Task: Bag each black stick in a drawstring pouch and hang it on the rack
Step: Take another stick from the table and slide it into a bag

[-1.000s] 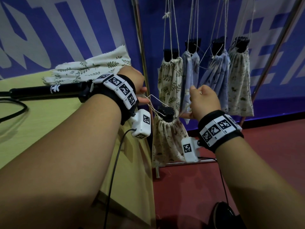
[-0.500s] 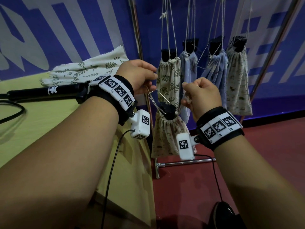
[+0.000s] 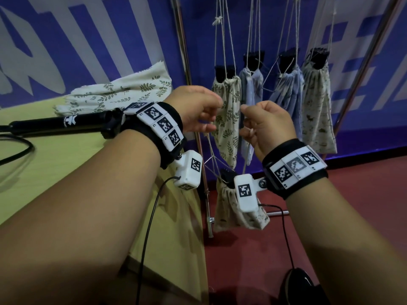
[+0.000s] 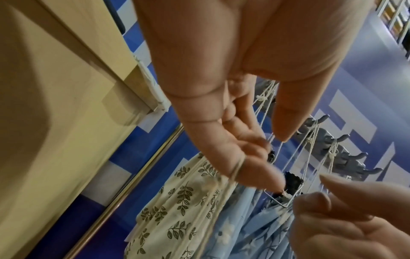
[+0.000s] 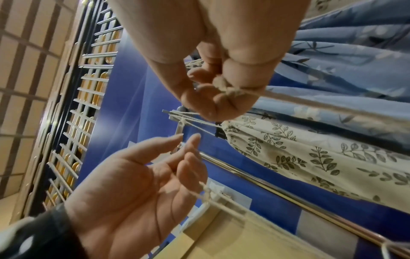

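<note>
Cream pouch (image 3: 237,214) dangling by drawstrings (image 3: 212,155), black stick (image 3: 228,176) protruding

The camera on my head looks forward and down over both my forearms toward the hanging pouches (image 3: 226,111) and the blue wall (image 3: 99,40) behind them — the widest view. The one on my left wrist sits close under my left hand (image 4: 233,87), looking along my fingers and up at the rack hooks (image 4: 341,140). The one on my right wrist sits just as close beneath my right hand (image 5: 210,61) — both catch the same leaf-print pouch and the other hand.
</note>
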The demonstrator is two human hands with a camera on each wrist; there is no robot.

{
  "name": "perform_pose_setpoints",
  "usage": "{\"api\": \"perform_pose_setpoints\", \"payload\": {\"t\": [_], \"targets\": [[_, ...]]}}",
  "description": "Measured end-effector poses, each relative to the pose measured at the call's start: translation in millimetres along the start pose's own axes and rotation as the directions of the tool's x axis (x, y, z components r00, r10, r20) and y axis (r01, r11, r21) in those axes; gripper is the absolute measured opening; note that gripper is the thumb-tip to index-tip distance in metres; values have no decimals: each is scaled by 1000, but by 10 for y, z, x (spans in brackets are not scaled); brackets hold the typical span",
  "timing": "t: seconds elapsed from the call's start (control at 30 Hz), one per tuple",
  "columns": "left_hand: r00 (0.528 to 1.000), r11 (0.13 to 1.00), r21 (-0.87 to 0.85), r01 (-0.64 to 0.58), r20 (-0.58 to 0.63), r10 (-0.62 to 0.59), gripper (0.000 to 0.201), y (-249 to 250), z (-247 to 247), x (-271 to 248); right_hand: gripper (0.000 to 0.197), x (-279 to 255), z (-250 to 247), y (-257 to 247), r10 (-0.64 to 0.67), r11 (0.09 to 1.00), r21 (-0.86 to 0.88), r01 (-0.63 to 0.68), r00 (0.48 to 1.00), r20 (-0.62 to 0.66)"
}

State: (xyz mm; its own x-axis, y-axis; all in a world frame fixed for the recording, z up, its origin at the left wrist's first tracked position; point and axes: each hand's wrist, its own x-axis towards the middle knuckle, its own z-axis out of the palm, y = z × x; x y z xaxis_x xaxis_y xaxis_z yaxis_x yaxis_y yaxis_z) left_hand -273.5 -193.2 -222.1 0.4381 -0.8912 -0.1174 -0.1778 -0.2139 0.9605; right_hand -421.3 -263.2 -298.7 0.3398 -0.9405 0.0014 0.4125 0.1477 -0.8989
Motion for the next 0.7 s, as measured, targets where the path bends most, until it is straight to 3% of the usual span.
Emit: {"api": "perform_pose_setpoints", "payload": {"t": [0.2, 0.3, 0.47, 0.7], "targets": [[996, 995, -80, 61, 75, -55, 42, 25, 58, -24, 22, -92, 102, 9, 87, 996, 26, -90, 992, 88], [990, 992, -105, 75, 124, -61, 42, 20, 69, -30, 15, -130, 170, 20, 117, 992, 34, -120, 989, 86], [987, 991, -124, 56, 160, -36, 38, 17, 84, -26, 23, -168, 241, 29, 169, 983, 57, -176, 980, 107], [990, 1000, -13, -12, 140, 14, 36, -8, 75, -2, 25, -145, 202, 21, 193, 979, 44, -201, 969, 152]]}}
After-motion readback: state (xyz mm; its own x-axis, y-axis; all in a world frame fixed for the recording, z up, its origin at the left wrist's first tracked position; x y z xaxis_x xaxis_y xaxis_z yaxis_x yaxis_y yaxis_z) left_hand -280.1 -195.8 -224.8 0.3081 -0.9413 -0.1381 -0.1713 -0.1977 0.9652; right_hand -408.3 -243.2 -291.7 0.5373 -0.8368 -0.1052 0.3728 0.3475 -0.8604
